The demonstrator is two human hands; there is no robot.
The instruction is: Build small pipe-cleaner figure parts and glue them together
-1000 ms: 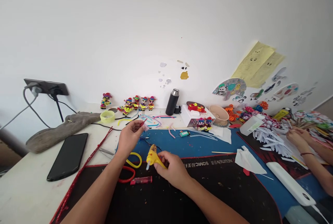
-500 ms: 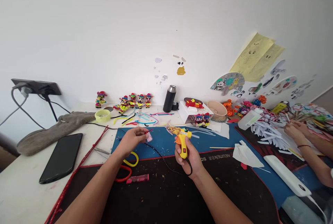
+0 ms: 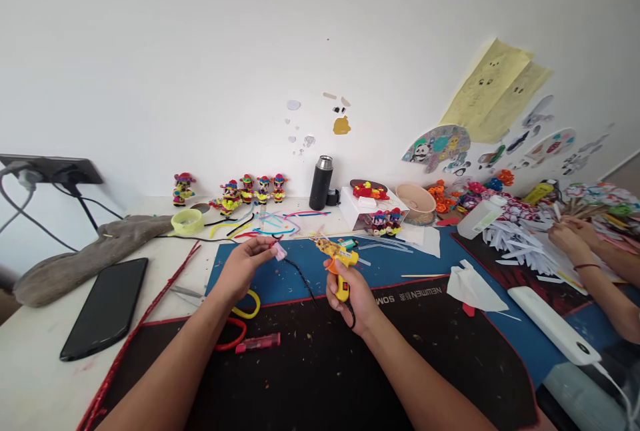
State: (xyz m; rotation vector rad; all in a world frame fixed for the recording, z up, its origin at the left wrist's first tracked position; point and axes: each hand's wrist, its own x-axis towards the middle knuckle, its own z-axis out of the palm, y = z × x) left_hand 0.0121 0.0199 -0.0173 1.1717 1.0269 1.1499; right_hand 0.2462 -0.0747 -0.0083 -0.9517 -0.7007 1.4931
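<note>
Between the thumb and fingers of my left hand [image 3: 244, 265] is a small pale pink piece [image 3: 280, 251] with a bit of red at its top; its exact kind is unclear. My right hand [image 3: 354, 292] is wrapped around the handle of a yellow hot glue gun [image 3: 344, 256], a finger by its orange trigger. The nozzle points left toward the pale piece, with a gap between them. Scissors [image 3: 247, 304] with red and yellow handles lie under my left forearm, beside a pink-red utility knife [image 3: 259, 343].
Colourful figurines [image 3: 230, 197], pipe cleaners [image 3: 273, 223], a black thermos [image 3: 321, 183] and a white box [image 3: 353, 207] line the wall. A phone [image 3: 105, 307] and red twisted strand [image 3: 165, 297] lie left. At right are crumpled tissue [image 3: 473, 291], a white power bank [image 3: 553, 324] and another person's hands [image 3: 573, 237].
The view has shifted slightly right and down. The glue gun is tilted more, its nozzle end raised to the left. My left hand keeps the pale piece pinched.
</note>
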